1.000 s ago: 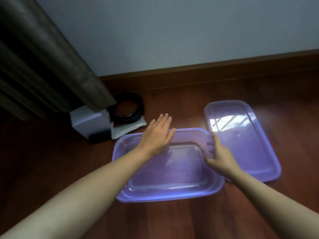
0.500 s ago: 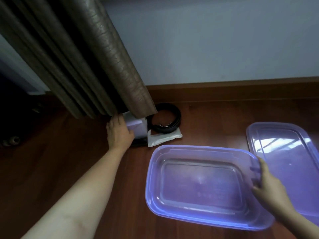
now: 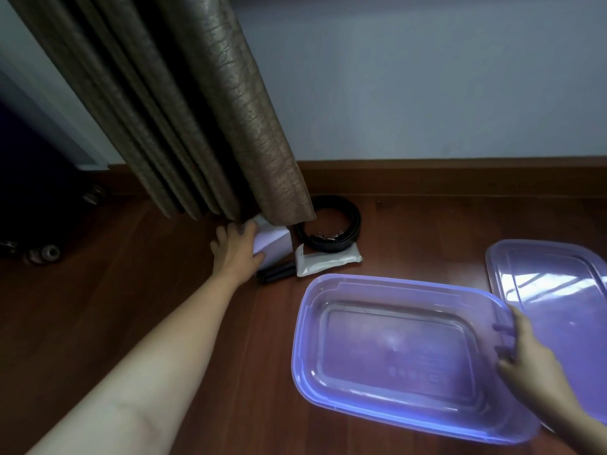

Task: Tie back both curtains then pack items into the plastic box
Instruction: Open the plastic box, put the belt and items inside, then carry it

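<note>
From the head camera, the left hand [image 3: 237, 247] reaches forward to a small white box [image 3: 273, 246] that stands on the wooden floor [image 3: 131, 307] under the lower edge of the brown curtain [image 3: 203, 119]. The fingers are curled around the left side of this box and the thumb lies on its front face, so the hand is closed on it; whether the box is lifted from the floor cannot be told. Just in front of the white box lies a short black object [image 3: 275, 273], touching or almost touching a flat white packet [image 3: 326, 262]. Behind the packet is a coiled black belt [image 3: 331, 226], near the wooden skirting board [image 3: 460, 177] and the pale wall [image 3: 427, 77]. The plastic box [image 3: 394, 353], purple and half transparent, sits open on the floor to the right of these items, and nothing is inside it. The right hand [image 3: 528, 359] holds the right rim of the plastic box, with fingers bent over the edge. The purple lid [image 3: 555, 290] lies flat on the floor just beside the box, on its right and partly behind the right hand.
</note>
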